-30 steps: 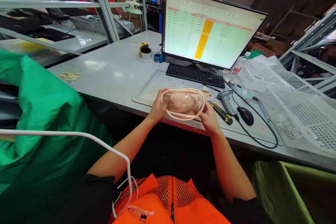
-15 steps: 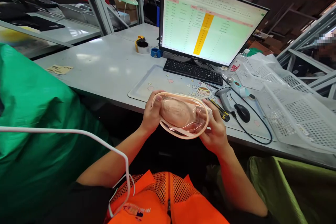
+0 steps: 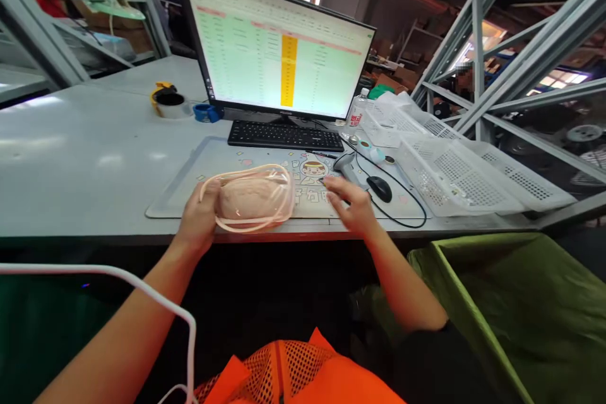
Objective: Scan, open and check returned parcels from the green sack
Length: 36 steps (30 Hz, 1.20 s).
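"Where is the clear zip pouch (image 3: 285, 196), taking the keyboard (image 3: 285, 136) as our mark?"

"On the person's side of it, toward its left end, above the near part of the printed desk mat (image 3: 182, 192). It's tilted; I can't tell whether its underside touches the mat."

"What holds it up?"

"The left hand (image 3: 199, 214), gripping the pouch's left end with the thumb across the peach-coloured trim. A rounded beige item (image 3: 249, 196) shows through the plastic."

"And the right hand (image 3: 350, 202)?"

"Apart from the pouch, low over the mat, on the person's side of the keyboard's right end. Its fingers are curled, with a narrow gap to the thumb. Something small and dark shows at the fingertips, but I can't tell whether it's held."

"What's around that hand?"

"A barcode scanner (image 3: 347, 167) just off the keyboard's right end, toward the person, and a black mouse (image 3: 379, 189) further right. White perforated baskets (image 3: 454, 177) stand well to the right of the keyboard."

"Behind it?"

"The monitor (image 3: 241, 57), showing a spreadsheet with an orange column. A blue tape roll (image 3: 206, 113) sits near the keyboard's far left corner."
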Each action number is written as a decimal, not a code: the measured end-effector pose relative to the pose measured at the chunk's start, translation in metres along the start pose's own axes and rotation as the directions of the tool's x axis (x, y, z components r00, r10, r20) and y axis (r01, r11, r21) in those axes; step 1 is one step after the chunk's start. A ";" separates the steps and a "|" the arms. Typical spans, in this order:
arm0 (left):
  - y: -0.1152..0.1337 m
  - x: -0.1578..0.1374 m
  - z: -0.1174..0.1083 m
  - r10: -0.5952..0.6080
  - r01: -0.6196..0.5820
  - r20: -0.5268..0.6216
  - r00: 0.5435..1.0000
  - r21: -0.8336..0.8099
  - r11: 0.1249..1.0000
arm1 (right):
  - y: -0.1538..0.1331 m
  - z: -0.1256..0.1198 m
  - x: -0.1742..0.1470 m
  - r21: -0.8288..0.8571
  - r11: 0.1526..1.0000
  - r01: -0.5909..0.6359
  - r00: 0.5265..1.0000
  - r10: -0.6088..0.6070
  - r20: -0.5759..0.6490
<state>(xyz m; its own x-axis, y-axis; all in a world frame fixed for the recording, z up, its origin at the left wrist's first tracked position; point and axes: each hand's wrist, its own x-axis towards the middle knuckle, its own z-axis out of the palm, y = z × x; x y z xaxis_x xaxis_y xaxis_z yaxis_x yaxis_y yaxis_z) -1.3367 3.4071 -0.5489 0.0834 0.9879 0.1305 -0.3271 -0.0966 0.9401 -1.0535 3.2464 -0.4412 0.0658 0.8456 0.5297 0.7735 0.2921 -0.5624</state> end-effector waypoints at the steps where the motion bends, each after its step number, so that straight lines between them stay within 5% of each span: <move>1: -0.003 0.016 -0.004 -0.044 0.046 -0.033 0.999 0.057 0.997 | 0.021 -0.019 0.016 -0.085 0.994 -0.073 0.992 0.063 -0.109; 4: -0.002 0.060 -0.012 -0.128 0.176 -0.140 0.982 0.432 0.884 | 0.090 -0.079 0.064 -0.391 0.796 -0.463 0.878 0.349 -0.329; 6: 0.003 0.083 -0.016 -0.138 0.212 -0.161 0.977 0.728 0.652 | 0.132 -0.111 0.087 -0.506 0.597 -0.623 0.782 0.498 -0.376; 9: 0.013 0.105 -0.017 -0.070 0.133 -0.116 0.991 0.930 0.343 | 0.182 -0.135 0.104 -0.534 0.481 -0.696 0.704 0.605 -0.373; 12: 0.025 0.113 0.002 0.237 -0.124 0.060 0.970 0.956 0.267 | 0.214 -0.138 0.109 -0.555 0.447 -0.701 0.680 0.655 -0.331; 15: 0.041 0.112 0.063 0.414 -0.510 0.376 0.829 0.813 0.281 | 0.235 -0.139 0.112 -0.571 0.446 -0.690 0.676 0.678 -0.289; 17: 0.049 0.109 0.127 0.418 -0.739 0.612 0.672 0.593 0.320 | 0.241 -0.142 0.114 -0.571 0.472 -0.671 0.693 0.674 -0.257; 21: 0.041 0.102 0.282 0.289 -0.907 0.899 0.328 0.214 0.364 | 0.234 -0.155 0.115 -0.527 0.586 -0.615 0.754 0.633 -0.176; 23: 0.027 0.098 0.351 0.214 -0.916 0.950 0.229 0.135 0.378 | 0.226 -0.163 0.113 -0.467 0.652 -0.597 0.772 0.625 -0.116; 25: 0.009 0.094 0.403 0.149 -0.903 0.960 0.236 0.161 0.397 | 0.220 -0.170 0.108 -0.387 0.704 -0.595 0.777 0.627 -0.054; 28: -0.018 0.091 0.445 0.116 -0.865 0.951 0.287 0.205 0.459 | 0.218 -0.180 0.098 -0.058 0.802 -0.594 0.803 0.596 0.011; 31: -0.040 0.093 0.457 0.109 -0.816 0.950 0.293 0.189 0.546 | 0.223 -0.185 0.091 0.265 0.817 -0.512 0.844 0.536 -0.024; 36: -0.052 0.105 0.456 0.119 -0.720 0.955 0.272 0.120 0.684 | 0.231 -0.187 0.086 0.253 0.873 -0.416 0.893 0.446 -0.070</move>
<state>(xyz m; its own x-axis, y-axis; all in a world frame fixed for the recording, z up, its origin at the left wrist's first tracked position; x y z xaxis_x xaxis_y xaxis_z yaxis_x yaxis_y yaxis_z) -0.8813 3.4607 -0.4402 0.8828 0.1416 0.4479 -0.1706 -0.7917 0.5866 -0.7519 3.3033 -0.4068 0.4473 0.8538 0.2664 0.4889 0.0160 -0.8722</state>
